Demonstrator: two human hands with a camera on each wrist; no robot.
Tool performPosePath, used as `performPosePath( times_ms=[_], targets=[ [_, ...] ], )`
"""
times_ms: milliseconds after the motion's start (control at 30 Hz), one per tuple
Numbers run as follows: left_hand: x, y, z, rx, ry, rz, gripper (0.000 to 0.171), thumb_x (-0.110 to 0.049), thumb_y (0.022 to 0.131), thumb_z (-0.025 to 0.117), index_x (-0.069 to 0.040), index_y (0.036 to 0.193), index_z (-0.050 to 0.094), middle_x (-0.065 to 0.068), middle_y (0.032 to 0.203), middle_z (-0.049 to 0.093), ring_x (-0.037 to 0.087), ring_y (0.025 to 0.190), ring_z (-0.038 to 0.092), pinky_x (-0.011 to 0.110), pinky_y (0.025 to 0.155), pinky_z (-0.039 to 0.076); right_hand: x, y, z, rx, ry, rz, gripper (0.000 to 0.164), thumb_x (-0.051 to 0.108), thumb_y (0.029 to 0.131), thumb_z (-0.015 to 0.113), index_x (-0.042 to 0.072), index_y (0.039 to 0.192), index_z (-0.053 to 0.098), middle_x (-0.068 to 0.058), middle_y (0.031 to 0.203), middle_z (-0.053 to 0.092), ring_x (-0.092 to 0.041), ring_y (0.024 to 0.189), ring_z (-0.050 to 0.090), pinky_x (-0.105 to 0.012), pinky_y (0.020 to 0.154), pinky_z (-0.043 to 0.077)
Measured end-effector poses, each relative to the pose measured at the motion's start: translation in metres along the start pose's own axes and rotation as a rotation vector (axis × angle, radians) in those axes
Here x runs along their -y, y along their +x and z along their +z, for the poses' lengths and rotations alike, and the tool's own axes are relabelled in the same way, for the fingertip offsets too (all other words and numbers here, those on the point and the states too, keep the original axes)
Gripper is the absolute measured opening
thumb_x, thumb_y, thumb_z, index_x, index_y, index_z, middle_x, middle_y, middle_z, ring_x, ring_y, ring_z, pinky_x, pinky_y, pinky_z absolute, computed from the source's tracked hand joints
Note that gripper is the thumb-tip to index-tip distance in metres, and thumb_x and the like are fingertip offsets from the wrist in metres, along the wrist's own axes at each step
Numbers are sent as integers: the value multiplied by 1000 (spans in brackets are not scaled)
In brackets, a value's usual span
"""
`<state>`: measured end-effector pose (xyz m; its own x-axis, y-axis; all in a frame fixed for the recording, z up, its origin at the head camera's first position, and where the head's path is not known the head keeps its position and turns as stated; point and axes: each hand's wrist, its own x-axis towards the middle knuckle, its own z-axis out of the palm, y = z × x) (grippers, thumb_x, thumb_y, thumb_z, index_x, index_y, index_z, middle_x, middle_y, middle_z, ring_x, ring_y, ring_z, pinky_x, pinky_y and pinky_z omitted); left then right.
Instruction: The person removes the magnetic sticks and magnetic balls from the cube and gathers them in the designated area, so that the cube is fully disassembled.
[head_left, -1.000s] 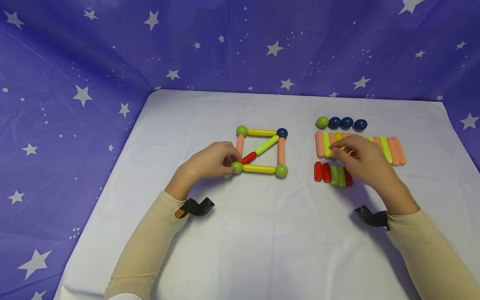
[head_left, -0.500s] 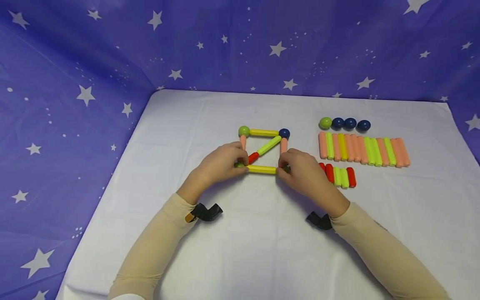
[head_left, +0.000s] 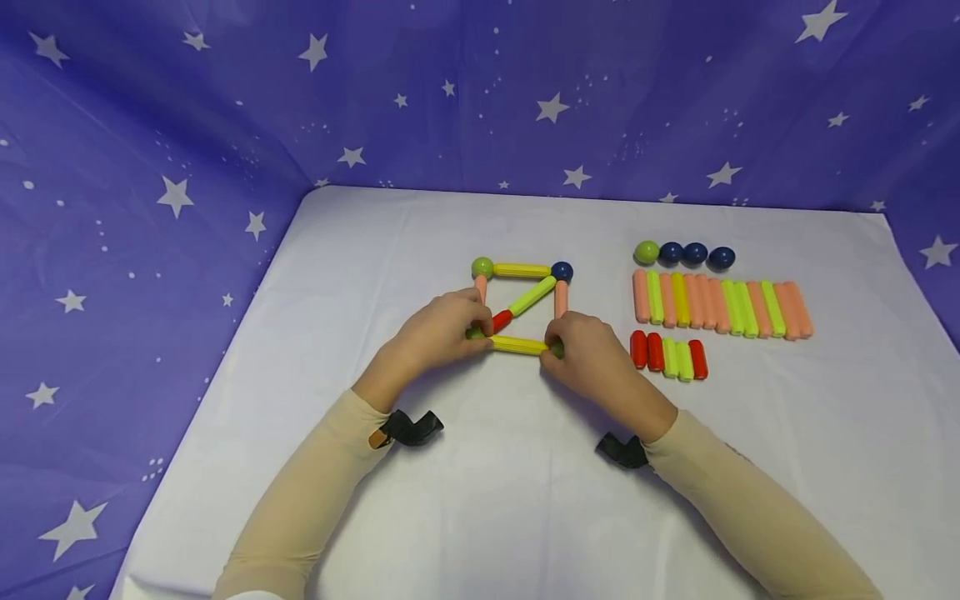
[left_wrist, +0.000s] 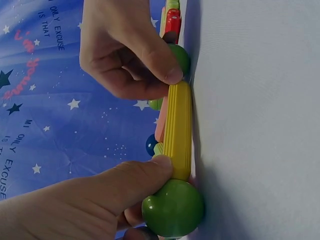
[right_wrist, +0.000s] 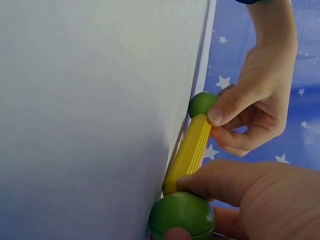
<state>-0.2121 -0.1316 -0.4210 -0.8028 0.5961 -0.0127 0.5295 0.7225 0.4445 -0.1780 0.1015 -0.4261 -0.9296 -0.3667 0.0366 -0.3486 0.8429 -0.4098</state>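
Note:
A flat square of toy building sticks and balls lies on the table, with a lime-and-red diagonal [head_left: 532, 297] inside it. My left hand [head_left: 442, 329] is at the near-left corner, its thumb and fingers pinching the end of the near yellow stick [head_left: 517, 345] against a green ball [left_wrist: 175, 209]. At the near-right corner my right hand [head_left: 596, 354] grips another green ball [right_wrist: 182, 216], one finger touching the yellow stick. Both held balls are mostly hidden in the head view. A green ball [head_left: 482, 267] and a blue ball [head_left: 562, 272] form the far corners.
On the right lie a row of loose pink, lime and yellow long sticks [head_left: 697, 302] and a row of short red and lime sticks [head_left: 655, 352]. One green ball [head_left: 647, 252] and several blue balls [head_left: 695, 253] sit behind them. A starry purple cloth [head_left: 450, 100] surrounds the table.
My right hand has come left from the loose sticks to the square's near-right corner and taken hold of the ball there. My left hand stays at the near-left corner.

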Motion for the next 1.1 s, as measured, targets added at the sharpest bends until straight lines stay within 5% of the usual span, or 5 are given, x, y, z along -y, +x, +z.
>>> performPosePath(
  times_ms=[333,633,933,1100],
  targets=[
    [-1,-3,5,-17,0,15,9,-24,83,79,-20,85,71,-4,89,55,11,74,50,26,66,43,-11,-30,-3,84,25,-33,27,19,77,82,10,98,68,-1,91,62,-17,76,55,-32,69,51],
    [-2,-5,4,-26,14,17,10,-23,83,80,-20,85,71,-5,89,55,10,73,50,25,66,44,-37,-50,-28,-2,220,-114,33,28,87,75,14,116,69,7,88,60,-12,75,55,-26,65,50],
    [-2,-6,4,-32,14,12,10,-23,82,80,-21,85,71,-6,88,55,9,72,51,25,65,44,-81,-52,-68,-52,486,66,43,32,84,78,17,122,65,-2,97,67,-18,81,64,-30,61,54],
    [-2,-6,3,-32,10,18,10,-22,82,80,-21,86,71,-6,89,56,9,73,51,25,66,45,-115,-48,-90,-166,428,204,45,40,91,68,17,129,62,-8,107,65,-17,86,62,-29,64,54]
  ],
)
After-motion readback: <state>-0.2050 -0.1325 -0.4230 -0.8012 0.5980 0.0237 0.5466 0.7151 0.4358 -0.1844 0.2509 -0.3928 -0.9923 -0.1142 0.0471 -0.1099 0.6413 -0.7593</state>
